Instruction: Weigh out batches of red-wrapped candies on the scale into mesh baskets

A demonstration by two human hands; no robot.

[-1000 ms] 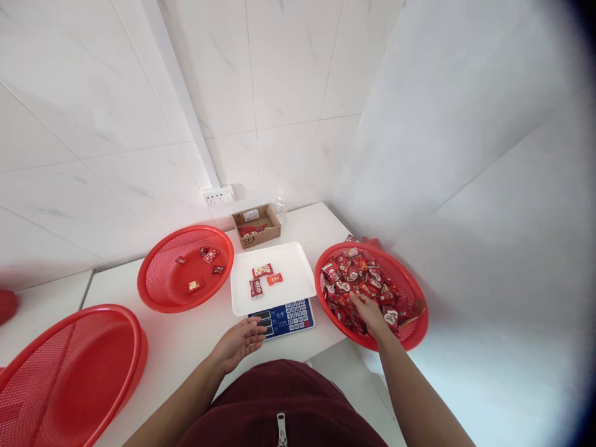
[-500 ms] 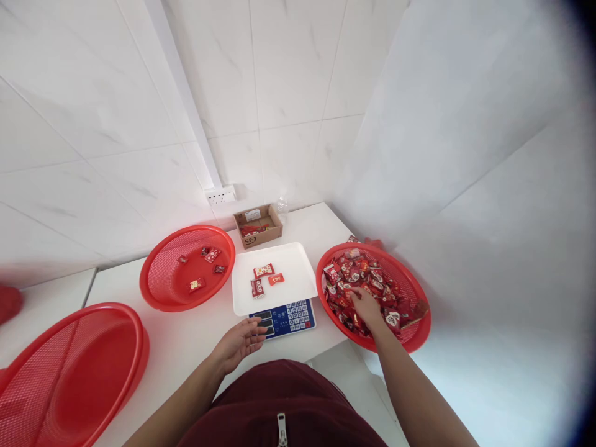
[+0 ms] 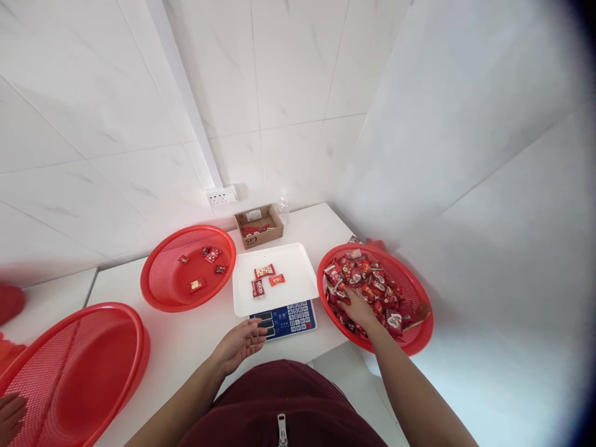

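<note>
My right hand [image 3: 357, 307] reaches into a red mesh basket [image 3: 424, 340] on the right, its fingers spread and touching the heap of red-wrapped candies [image 3: 367, 276]. Its fingertips are partly lost among the wrappers. My left hand [image 3: 239, 343] hovers by the left end of the scale's blue keypad panel [image 3: 282, 323], fingers loosely bent and apart, holding nothing. On the scale's white tray [image 3: 293, 267] lie three wrapped candies: a cream-and-red one [image 3: 265, 270], a small red one [image 3: 277, 280] and a dark red one [image 3: 257, 288].
Left of the scale, another red basket [image 3: 153, 295] holds several candies. A red basket [image 3: 135, 366] stands at the near left, with another person's hand [image 3: 12, 416] beside it. Behind the scale sit a cardboard box [image 3: 263, 237] with red packets and a clear plastic item [image 3: 283, 205].
My right hand has shifted slightly left within the candy heap, and its fingers have spread. Another person's hand has appeared at the lower left edge. My left hand stays put.
</note>
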